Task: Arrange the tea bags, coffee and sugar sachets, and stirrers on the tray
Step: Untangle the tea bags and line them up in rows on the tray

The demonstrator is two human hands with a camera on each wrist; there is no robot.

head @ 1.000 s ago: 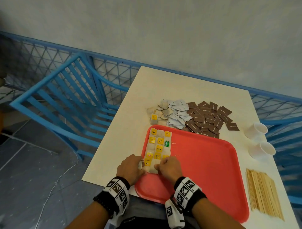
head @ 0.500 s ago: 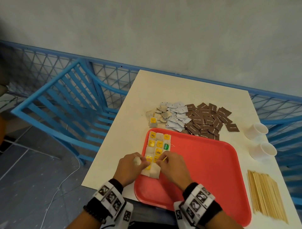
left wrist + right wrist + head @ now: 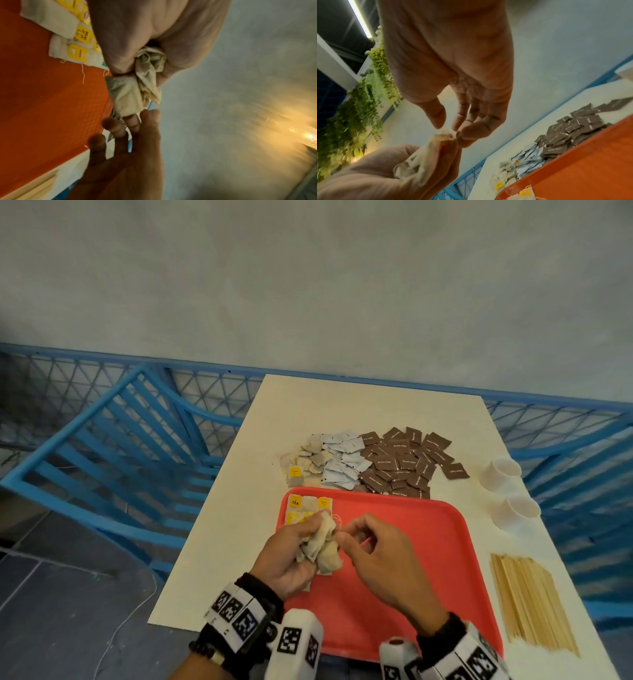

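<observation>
My left hand point(image 3: 301, 539) grips a crumpled bunch of tea bags point(image 3: 320, 546) above the red tray point(image 3: 428, 542). My right hand point(image 3: 342, 537) pinches a corner of that bunch point(image 3: 423, 162) between thumb and fingertips point(image 3: 439, 121). Tea bags with yellow tags point(image 3: 308, 505) lie in rows at the tray's far left corner. Behind the tray, three piles sit on the table: loose tea bags point(image 3: 305, 462), pale sugar sachets point(image 3: 342, 463) and brown coffee sachets point(image 3: 407, 463). Wooden stirrers point(image 3: 531, 601) lie in a bundle to the right of the tray.
Two white paper cups point(image 3: 501, 474) point(image 3: 517, 511) stand on the table's right side. A blue chair point(image 3: 120, 440) is at the left and a blue railing point(image 3: 565, 412) runs behind the cream table point(image 3: 239, 525).
Both hands have risen from the tray's near left corner. The left hand has gathered tea bags into a bunch, and the right now pinches at it.
</observation>
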